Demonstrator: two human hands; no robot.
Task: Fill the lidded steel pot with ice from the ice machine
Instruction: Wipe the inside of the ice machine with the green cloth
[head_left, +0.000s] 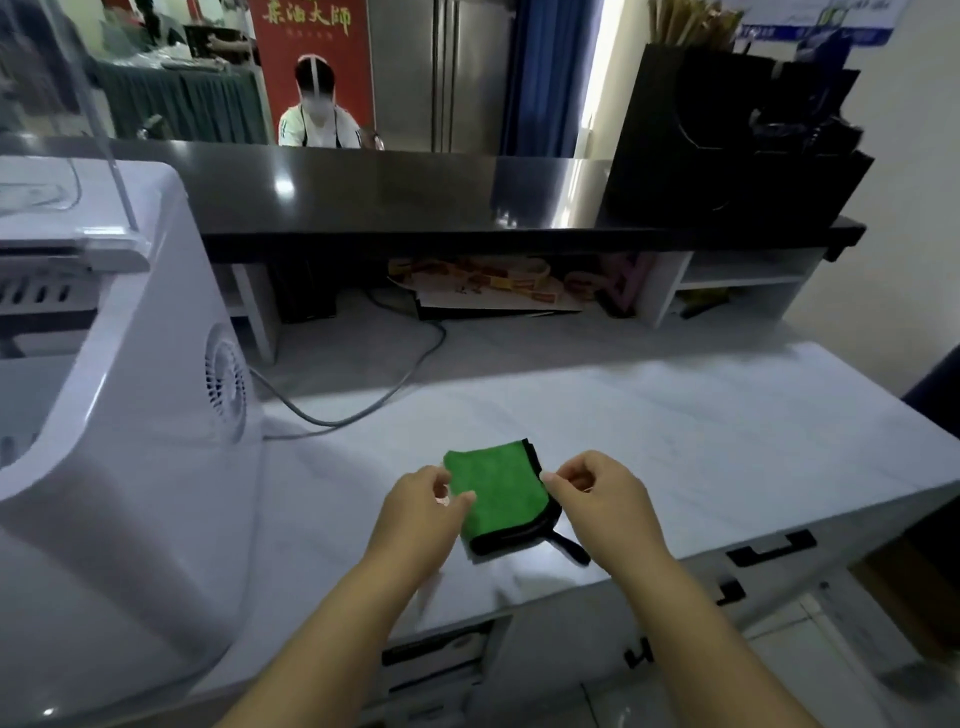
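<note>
Between your two grips, left hand (426, 499) and right hand (597, 488) pinch the soft green cloth (498, 493) on the surface (675, 426). No steel pot visible; ice machine (119, 395) stands left.

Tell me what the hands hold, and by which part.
Both hold the folded green cloth: left hand fingers at its left edge, right hand at its black-trimmed right edge.

green cloth (493, 491) with black trim and black loop, white ice machine (119, 467), pale grey-veined white counter (675, 431), grey cable (384, 395), glossy black ledge (415, 192), red banner (311, 67) with yellow characters, blue curtain (550, 73), black bags (737, 140)
</note>
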